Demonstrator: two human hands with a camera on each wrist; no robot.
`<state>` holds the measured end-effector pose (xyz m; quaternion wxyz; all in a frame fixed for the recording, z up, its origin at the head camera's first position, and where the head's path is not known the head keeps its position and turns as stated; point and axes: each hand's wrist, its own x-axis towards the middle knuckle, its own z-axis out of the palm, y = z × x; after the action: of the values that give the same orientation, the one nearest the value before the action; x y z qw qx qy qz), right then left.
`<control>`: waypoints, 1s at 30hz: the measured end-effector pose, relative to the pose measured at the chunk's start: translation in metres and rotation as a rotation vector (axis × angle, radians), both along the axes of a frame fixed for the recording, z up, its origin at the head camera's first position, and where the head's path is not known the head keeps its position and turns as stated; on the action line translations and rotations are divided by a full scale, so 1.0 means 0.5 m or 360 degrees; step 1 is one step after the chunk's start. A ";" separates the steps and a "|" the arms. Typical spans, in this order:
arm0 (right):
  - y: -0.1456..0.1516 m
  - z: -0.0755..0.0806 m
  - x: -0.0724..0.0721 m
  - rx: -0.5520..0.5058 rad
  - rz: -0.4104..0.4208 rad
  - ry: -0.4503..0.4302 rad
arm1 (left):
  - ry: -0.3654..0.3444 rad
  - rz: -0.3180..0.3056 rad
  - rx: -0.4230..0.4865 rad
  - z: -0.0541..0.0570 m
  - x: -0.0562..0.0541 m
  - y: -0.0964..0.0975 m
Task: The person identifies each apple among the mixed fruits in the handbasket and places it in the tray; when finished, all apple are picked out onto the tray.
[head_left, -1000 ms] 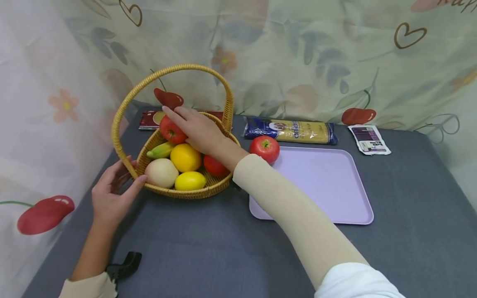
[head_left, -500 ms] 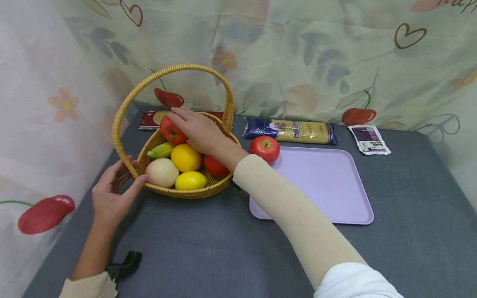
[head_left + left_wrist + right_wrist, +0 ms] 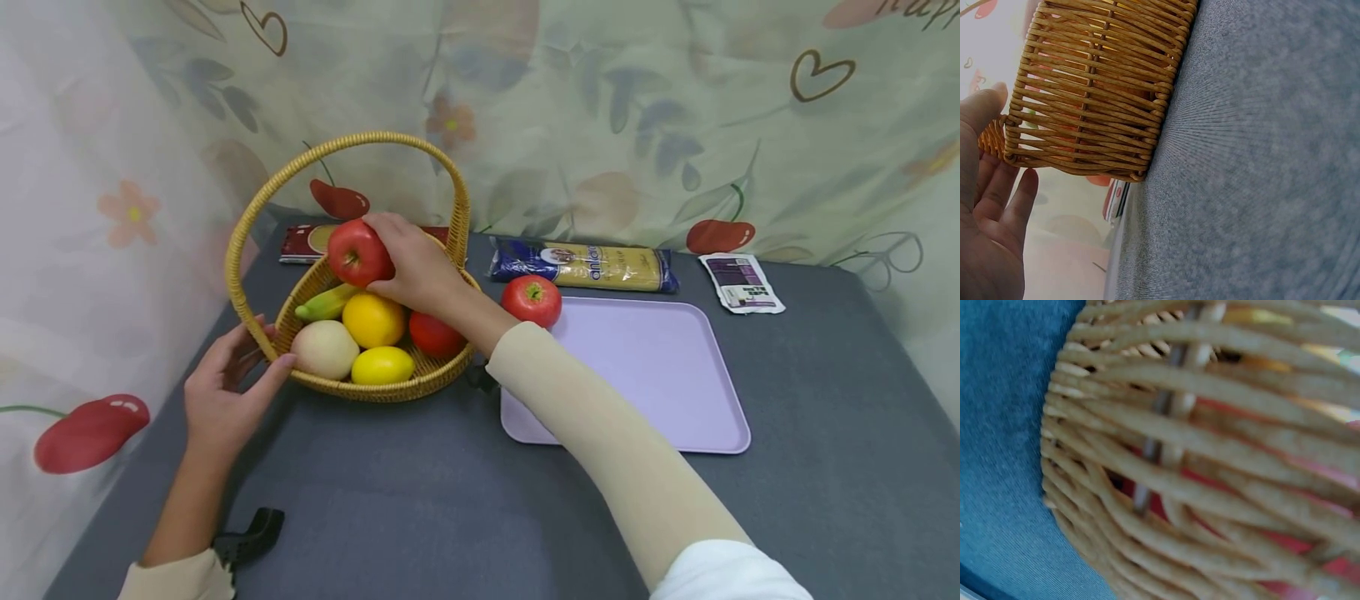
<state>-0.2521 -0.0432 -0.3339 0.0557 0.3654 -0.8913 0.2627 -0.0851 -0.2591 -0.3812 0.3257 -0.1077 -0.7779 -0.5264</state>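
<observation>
In the head view, my right hand grips a red apple above the far side of a wicker basket. My left hand holds the basket's left end where the arched handle meets the rim. The left wrist view has the thumb on one side of that rim and fingers on the other. Inside the basket lie a green-yellow banana-like fruit, an orange, a pale peach, a lemon and another red apple. Only basket weave fills the right wrist view, hiding that hand.
A lilac tray lies right of the basket, with a red apple at its far left corner. Behind are a pasta packet, a white-and-purple sachet and a red packet partly behind the basket. Patterned cloth hangs at the back.
My right hand has lifted the apple from the basket's far left and brought it slightly right and up. My left hand and the basket have stayed where they were.
</observation>
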 end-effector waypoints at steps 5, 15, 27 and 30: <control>0.006 -0.003 0.005 -0.0150 -0.0046 -0.0104 | 0.0016 0.0000 0.0006 -0.001 -0.001 0.001; 0.017 -0.003 0.019 -0.0357 -0.0087 -0.0227 | -0.0002 0.0020 -0.0009 -0.048 -0.023 -0.031; 0.033 0.001 0.040 -0.0445 -0.0051 -0.0335 | -0.0046 0.0015 -0.0016 -0.051 -0.021 -0.037; 0.037 0.000 0.044 -0.0459 -0.0019 -0.0313 | -0.0062 0.0025 -0.0035 -0.053 -0.021 -0.039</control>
<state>-0.2302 -0.0246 -0.3340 0.0216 0.3209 -0.8476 0.4220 -0.0958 -0.2784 -0.4076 0.3136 -0.0949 -0.7907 -0.5171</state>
